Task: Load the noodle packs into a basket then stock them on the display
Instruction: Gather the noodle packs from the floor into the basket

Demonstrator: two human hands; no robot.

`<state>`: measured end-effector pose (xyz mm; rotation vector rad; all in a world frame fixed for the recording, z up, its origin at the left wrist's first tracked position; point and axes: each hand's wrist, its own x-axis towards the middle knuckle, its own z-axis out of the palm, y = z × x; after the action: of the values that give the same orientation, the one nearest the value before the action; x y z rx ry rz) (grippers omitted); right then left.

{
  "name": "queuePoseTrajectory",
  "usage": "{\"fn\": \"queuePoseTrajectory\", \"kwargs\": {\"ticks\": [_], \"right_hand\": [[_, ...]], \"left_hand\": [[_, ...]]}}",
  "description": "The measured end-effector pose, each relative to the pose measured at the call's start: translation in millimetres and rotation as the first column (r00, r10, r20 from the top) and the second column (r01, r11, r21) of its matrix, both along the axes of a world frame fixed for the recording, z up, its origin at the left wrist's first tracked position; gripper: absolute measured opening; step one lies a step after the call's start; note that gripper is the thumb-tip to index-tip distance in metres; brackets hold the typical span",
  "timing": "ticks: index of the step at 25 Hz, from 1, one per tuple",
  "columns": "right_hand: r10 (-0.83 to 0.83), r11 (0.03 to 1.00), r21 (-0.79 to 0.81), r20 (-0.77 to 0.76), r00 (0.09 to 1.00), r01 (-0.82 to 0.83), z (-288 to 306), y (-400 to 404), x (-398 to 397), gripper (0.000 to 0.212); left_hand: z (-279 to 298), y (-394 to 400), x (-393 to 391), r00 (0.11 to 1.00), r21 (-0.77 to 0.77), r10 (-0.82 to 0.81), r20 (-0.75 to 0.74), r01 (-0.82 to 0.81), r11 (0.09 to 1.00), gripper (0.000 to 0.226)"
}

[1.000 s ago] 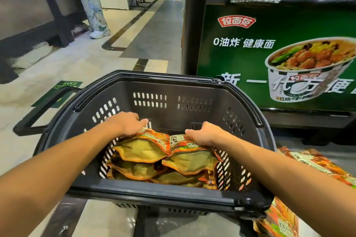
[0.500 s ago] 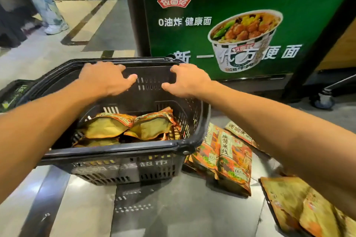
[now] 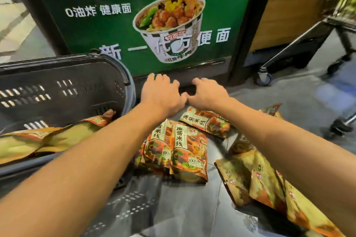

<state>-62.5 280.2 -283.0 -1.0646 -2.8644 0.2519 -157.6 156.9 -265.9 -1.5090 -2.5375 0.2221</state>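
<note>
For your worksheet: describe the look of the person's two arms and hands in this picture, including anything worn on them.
Both forearms are bare as far as the frame shows: no sleeve edge is visible. The left hand and right hand wear no gloves, and no ring, watch or wristband shows on the fingers or wrists. No markings or tattoos are visible. The upper arms lie outside the view.

Both hands (image 3: pixel 185 95) above floor packs (image 3: pixel 176 148)
</note>
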Motion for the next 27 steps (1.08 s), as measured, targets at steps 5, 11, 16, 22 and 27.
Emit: {"fn": "queuePoseTrajectory", "kwargs": {"ticks": [5, 11, 16, 22, 27], "right_hand": [[-0.077, 0.978, -0.18, 0.149, 0.986, 0.104, -122.2, 22.6, 50.4, 0.082], [-0.152, 0.9, -0.358, 0.276, 0.949, 0.249, -246.5, 10.5, 64.5, 0.112], [-0.227, 0.85, -0.395, 0.321, 0.92, 0.348, -287.9, -13.0, 61.8, 0.119], [-0.465, 0.688, -0.509, 0.237, 0.853, 0.517, -287.5, -8.2, 39.9, 0.124], [-0.578, 0.463, -0.665, 0.274, 0.769, 0.585, -276.2, 7.6, 27.5, 0.106]], "left_hand": [[-134.6, 15.9, -1.1, 0.947, -0.186, 0.214, 0.239, -0.172, 0.967, 0.063], [-235.5, -8.4, -27.3, 0.841, -0.304, 0.433, 0.324, -0.341, 0.889, 0.091], [-270.6, -23.4, -26.3, 0.805, -0.338, 0.494, 0.328, -0.388, 0.857, 0.104], [-269.6, -3.0, -44.9, 0.471, -0.163, 0.546, 0.692, -0.636, 0.755, 0.114], [-277.7, -4.9, -47.7, 0.183, -0.166, 0.404, 0.896, -0.707, 0.687, 0.045]]}}
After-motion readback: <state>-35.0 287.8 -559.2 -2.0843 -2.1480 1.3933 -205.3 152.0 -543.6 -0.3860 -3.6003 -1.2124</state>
